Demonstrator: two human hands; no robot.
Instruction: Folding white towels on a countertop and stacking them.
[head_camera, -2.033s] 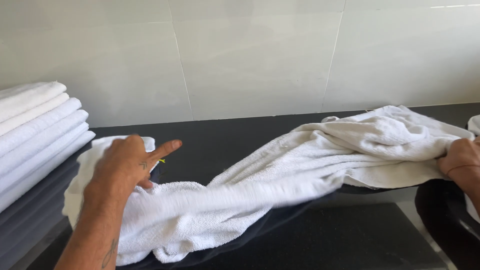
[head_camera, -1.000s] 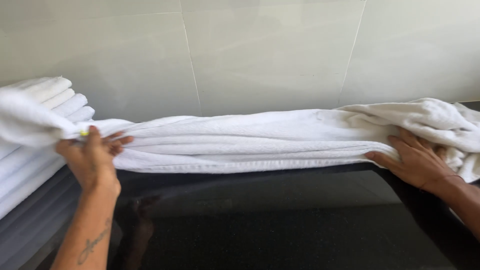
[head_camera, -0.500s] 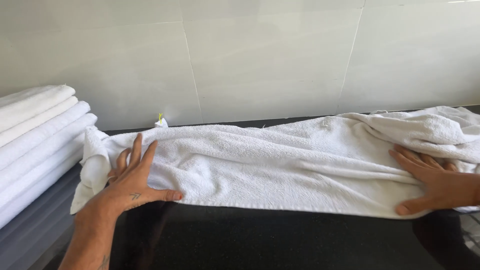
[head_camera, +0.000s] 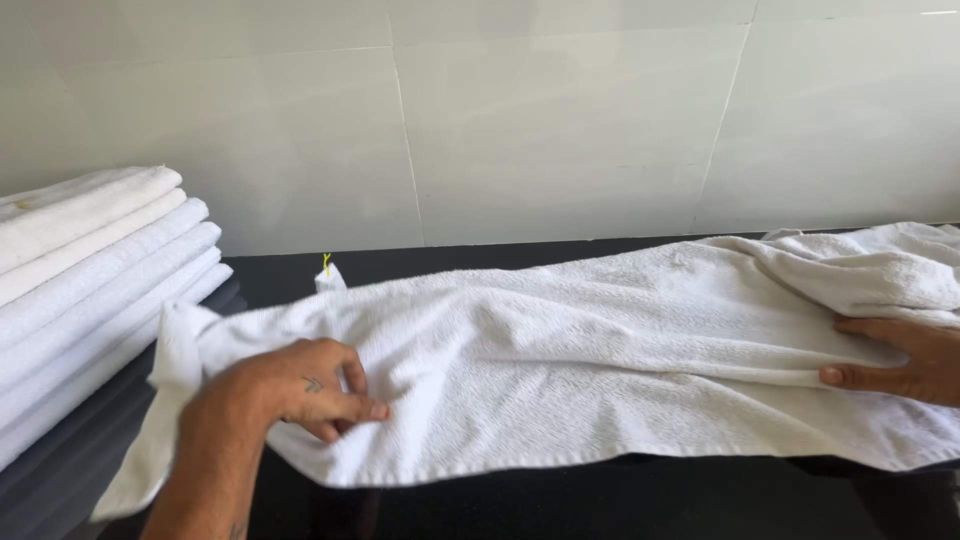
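The left hand (head_camera: 290, 395) pinches a fold of the white towel (head_camera: 580, 370) spread along the dark surface (head_camera: 600, 505), while the right hand (head_camera: 905, 360) presses flat, its grip spread.

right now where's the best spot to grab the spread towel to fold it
Probably by the two near-edge corners, coming from the front. The towel lies long along the counter with its hemmed near edge facing you and free. The left hand already pinches the cloth near the left end; the right hand presses flat on the right end, where the cloth is bunched, so smooth that part first.
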